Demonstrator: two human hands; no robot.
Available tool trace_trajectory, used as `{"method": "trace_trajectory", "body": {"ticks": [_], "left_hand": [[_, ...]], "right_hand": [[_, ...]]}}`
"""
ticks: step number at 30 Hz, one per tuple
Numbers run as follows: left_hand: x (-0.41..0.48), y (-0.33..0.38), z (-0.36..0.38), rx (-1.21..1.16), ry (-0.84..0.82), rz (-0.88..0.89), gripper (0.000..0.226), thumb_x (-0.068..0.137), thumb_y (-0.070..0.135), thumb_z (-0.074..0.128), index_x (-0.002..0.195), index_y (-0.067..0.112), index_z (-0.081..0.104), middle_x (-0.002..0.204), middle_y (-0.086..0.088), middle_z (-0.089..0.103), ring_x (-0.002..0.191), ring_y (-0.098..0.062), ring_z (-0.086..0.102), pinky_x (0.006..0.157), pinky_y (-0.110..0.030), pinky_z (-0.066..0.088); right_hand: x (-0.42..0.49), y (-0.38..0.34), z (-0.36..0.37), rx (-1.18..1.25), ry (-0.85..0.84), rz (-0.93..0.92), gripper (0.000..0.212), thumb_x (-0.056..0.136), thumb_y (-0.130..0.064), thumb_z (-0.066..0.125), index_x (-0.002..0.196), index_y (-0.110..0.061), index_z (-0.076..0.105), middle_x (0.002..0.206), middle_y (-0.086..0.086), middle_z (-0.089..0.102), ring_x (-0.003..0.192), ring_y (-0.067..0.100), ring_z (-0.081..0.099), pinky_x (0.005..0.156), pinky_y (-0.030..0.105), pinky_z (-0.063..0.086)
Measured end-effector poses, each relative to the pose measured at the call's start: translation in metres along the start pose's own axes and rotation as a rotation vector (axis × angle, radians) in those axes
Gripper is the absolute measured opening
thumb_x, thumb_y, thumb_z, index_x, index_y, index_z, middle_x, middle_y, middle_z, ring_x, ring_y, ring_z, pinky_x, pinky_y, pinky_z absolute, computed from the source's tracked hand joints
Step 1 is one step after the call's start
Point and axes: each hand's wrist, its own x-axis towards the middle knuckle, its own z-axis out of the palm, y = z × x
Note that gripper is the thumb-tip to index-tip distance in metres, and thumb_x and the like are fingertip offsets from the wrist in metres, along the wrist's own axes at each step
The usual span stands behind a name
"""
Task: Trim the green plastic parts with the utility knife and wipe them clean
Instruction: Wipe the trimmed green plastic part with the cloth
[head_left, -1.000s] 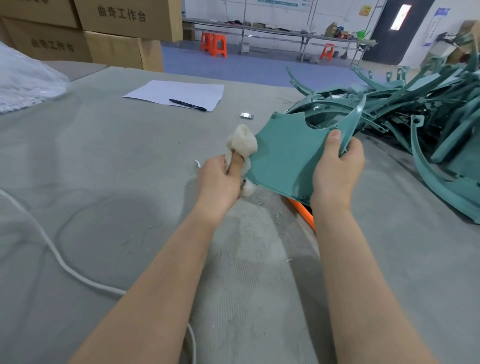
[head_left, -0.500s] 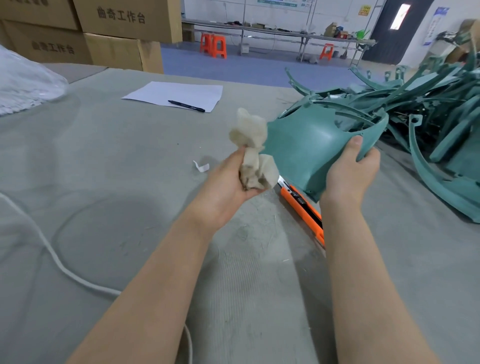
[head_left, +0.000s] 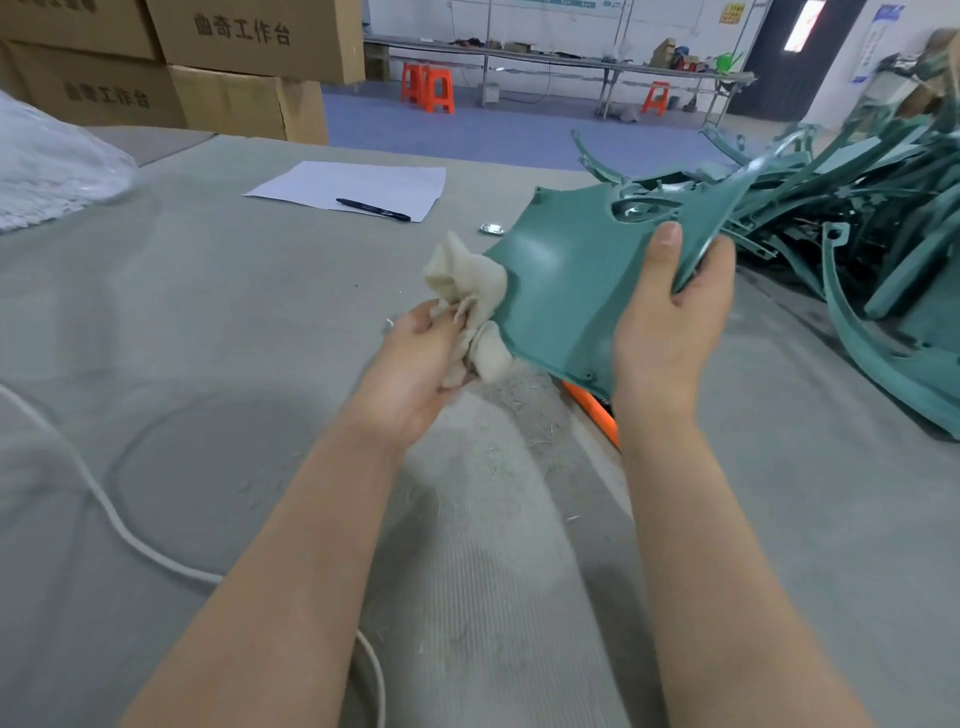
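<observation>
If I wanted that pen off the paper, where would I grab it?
Probably best to pinch the pen around mid-barrel, coming from above with fingers across it. It lies flat on the paper, slim and long, running roughly left to right, with nothing else touching it.

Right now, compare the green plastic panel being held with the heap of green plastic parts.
The flat green plastic panel is gripped in the right hand above the table; the heap of green plastic parts lies on it. The panel is one broad sheet; the heap is mostly narrow curved strips. The left hand holds a cream cloth against the panel, not the heap. Both are the same green.
</observation>
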Motion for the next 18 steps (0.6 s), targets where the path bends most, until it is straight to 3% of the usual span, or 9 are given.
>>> {"method": "trace_trajectory", "body": {"ticks": [4, 7, 10, 13, 15, 18], "left_hand": [[0.000, 0.002, -0.007, 0.240, -0.193, -0.045, 0.020, 0.097, 0.004, 0.049, 0.091, 0.018, 0.063, 0.073, 0.005, 0.069, 0.065, -0.006, 0.062, 0.062, -0.022, 0.050], [0.000, -0.001, -0.008, 0.659, -0.199, 0.168, 0.016, 0.095, 0.007, 0.055, 0.094, 0.019, 0.065, 0.091, -0.001, 0.071, 0.081, -0.009, 0.063, 0.074, -0.021, 0.051], [0.001, -0.002, -0.006, 0.939, -0.105, 0.301, 0.015, 0.097, 0.014, 0.048, 0.089, 0.015, 0.061, 0.083, -0.005, 0.067, 0.073, -0.013, 0.059, 0.062, -0.021, 0.045], [0.002, -0.005, -0.003, 0.784, 0.001, 0.281, 0.026, 0.101, 0.016, 0.041, 0.078, 0.017, 0.052, 0.065, 0.001, 0.051, 0.057, -0.012, 0.047, 0.047, -0.019, 0.038], [0.003, -0.009, 0.000, 0.610, 0.075, 0.261, 0.020, 0.102, 0.013, 0.040, 0.086, 0.014, 0.053, 0.069, 0.001, 0.051, 0.058, -0.010, 0.047, 0.047, -0.017, 0.040], [0.005, -0.011, 0.001, 0.408, 0.112, 0.140, 0.019, 0.102, 0.014, 0.039, 0.093, 0.012, 0.055, 0.076, -0.004, 0.055, 0.063, -0.014, 0.051, 0.049, -0.020, 0.040]], "right_hand": [[0.022, 0.006, -0.024, -0.010, -0.154, 0.163, 0.016, 0.101, -0.022, 0.047, 0.087, -0.018, 0.051, 0.090, 0.001, 0.060, 0.082, 0.013, 0.055, 0.075, 0.028, 0.047], [0.025, 0.011, -0.030, -0.049, -0.185, 0.204, 0.018, 0.101, -0.024, 0.047, 0.085, -0.020, 0.052, 0.090, 0.001, 0.061, 0.080, 0.013, 0.057, 0.072, 0.028, 0.048], [0.022, 0.014, -0.025, -0.028, -0.147, 0.237, 0.020, 0.101, -0.022, 0.047, 0.082, -0.019, 0.052, 0.085, 0.000, 0.060, 0.076, 0.012, 0.056, 0.069, 0.025, 0.046], [0.014, 0.016, -0.014, 0.004, -0.043, 0.241, 0.022, 0.101, -0.021, 0.046, 0.079, -0.018, 0.050, 0.083, 0.000, 0.058, 0.078, 0.015, 0.053, 0.073, 0.033, 0.047], [0.006, 0.016, -0.006, 0.014, 0.011, 0.213, 0.019, 0.101, -0.022, 0.044, 0.085, -0.017, 0.051, 0.089, 0.004, 0.060, 0.084, 0.018, 0.055, 0.083, 0.043, 0.048], [-0.001, 0.013, 0.002, 0.037, 0.051, 0.171, 0.018, 0.101, -0.023, 0.042, 0.085, -0.022, 0.049, 0.086, -0.004, 0.058, 0.083, 0.016, 0.054, 0.085, 0.044, 0.048]]}}
